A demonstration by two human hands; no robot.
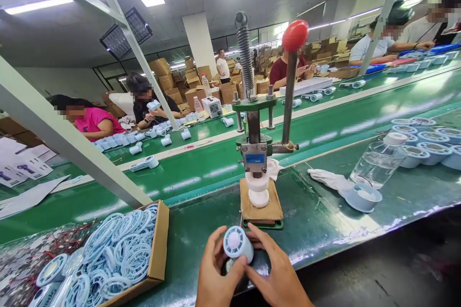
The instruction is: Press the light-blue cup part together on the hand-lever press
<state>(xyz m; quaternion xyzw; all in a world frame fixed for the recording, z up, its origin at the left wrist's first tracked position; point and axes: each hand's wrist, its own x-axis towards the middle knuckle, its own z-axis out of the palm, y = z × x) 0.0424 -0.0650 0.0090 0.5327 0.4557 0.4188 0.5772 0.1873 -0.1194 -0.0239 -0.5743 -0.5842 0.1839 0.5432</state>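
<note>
Both my hands hold a small round light-blue and white fan head part [236, 243] at the near edge of the green bench. My left hand [215, 273] wraps it from the left, thumb up along its side. My right hand [277, 273] grips it from the right, fingers curled behind it. Just beyond stands a hand press [256, 153] with a red knob lever [295, 35], a spring column, and a white die over a cardboard pad [261, 207].
A cardboard box [158, 249] of light-blue grille rings sits at left. At right lie a clear plastic bottle [376, 160], a blue cup part [361, 196], a white cloth and rows of round housings [425, 144]. Across the green conveyor [324, 120], several people work among cartons.
</note>
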